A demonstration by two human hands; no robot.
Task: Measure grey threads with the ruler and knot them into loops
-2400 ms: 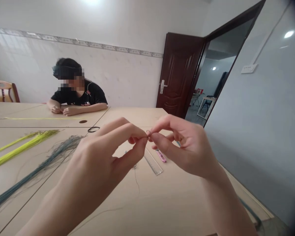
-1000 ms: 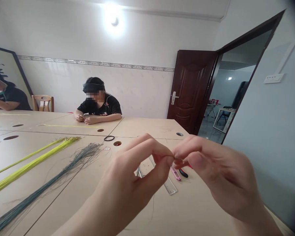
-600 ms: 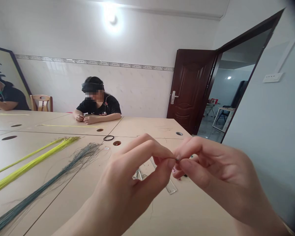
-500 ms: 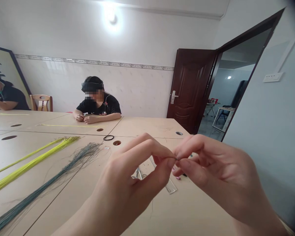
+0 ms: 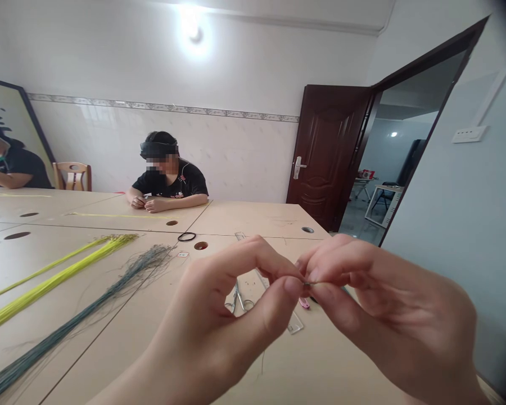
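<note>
My left hand pinches a thin, dark thread between thumb and forefinger, above the table. My right hand grips the same thread from the other side, its thumb and fingertips almost touching those of the left. Only a tiny dark stretch, perhaps a knot, shows between them. A fine loose strand hangs below my left hand. Behind the left hand lie small metal scissors and a clear ruler, both partly covered. A small pink item lies under the fingertips, partly hidden.
To the left lie a grey-blue thread bundle and yellow thread bundles. A black ring lies near a round table hole. Across the table sits a person; another person is at far left.
My hands have moved slightly down, the right one also rightward. A little more thread shows between the fingertips, and the scissors are less covered.
</note>
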